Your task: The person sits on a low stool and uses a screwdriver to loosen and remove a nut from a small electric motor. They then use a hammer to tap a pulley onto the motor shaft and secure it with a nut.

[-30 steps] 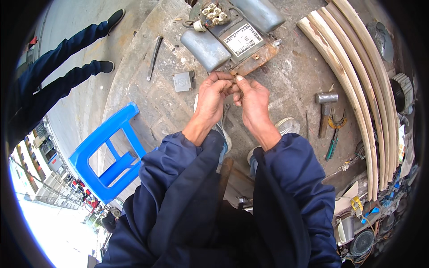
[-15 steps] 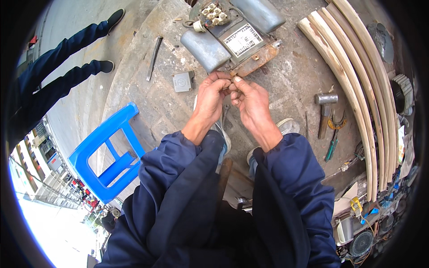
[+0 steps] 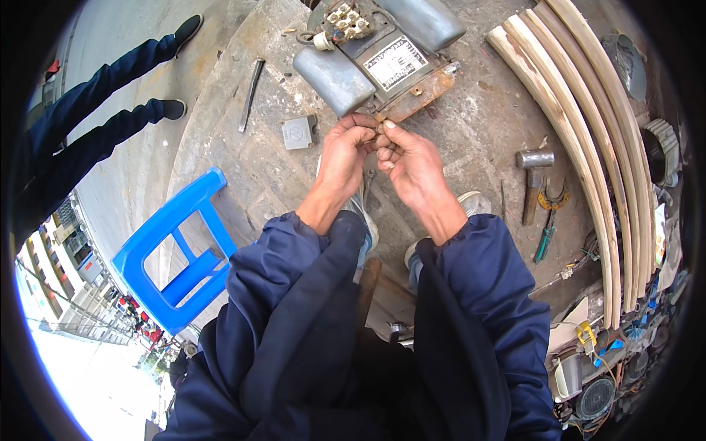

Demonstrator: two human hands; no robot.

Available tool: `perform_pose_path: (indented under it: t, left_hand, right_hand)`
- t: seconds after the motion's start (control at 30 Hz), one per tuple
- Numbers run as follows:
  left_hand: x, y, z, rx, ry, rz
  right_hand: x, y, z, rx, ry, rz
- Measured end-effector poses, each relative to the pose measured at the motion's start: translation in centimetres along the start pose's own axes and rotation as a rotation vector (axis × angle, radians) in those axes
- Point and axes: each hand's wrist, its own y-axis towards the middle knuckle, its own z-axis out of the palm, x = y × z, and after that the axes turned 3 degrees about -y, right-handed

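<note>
A grey electric motor (image 3: pixel 334 79) with rounded housings lies on the worn ground ahead of me. Its terminal block (image 3: pixel 346 22) is exposed, with brass-coloured contacts. A rusty metal foot (image 3: pixel 423 95) runs along its near edge. At that foot's left end, my left hand (image 3: pixel 344 154) and my right hand (image 3: pixel 412 163) meet, thumbs and fingers pinched together. Between the fingertips is a small rusty-brown piece (image 3: pixel 379 117), mostly covered; whether it is joined to the foot I cannot tell. Left of my hands lies a small square grey cover (image 3: pixel 298 132).
A flat metal bar (image 3: pixel 251 95) lies at left, near a blue plastic stool (image 3: pixel 132 257). To the right are a hammer (image 3: pixel 535 160), green-handled pliers (image 3: pixel 545 242) and long wooden poles (image 3: pixel 581 147). Another person's legs (image 3: pixel 110 81) stand at upper left.
The whole view has shifted slightly. My hands stay together at the foot's end, fingers pinched; the right thumb sits a little differently, and more of the brown piece shows.
</note>
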Motion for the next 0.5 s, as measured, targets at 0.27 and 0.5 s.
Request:
perform_pose_path:
  t: [0.27, 0.5]
  left_hand:
    - [-0.16, 0.26, 0.13, 0.016, 0.021, 0.013]
    - [-0.49, 0.08, 0.2, 0.02, 0.029, -0.003]
  right_hand:
    - [0.84, 0.24, -0.39, 0.047, -0.053, 0.052]
    - [0.3, 0.15, -0.18, 0.101, -0.201, -0.044]
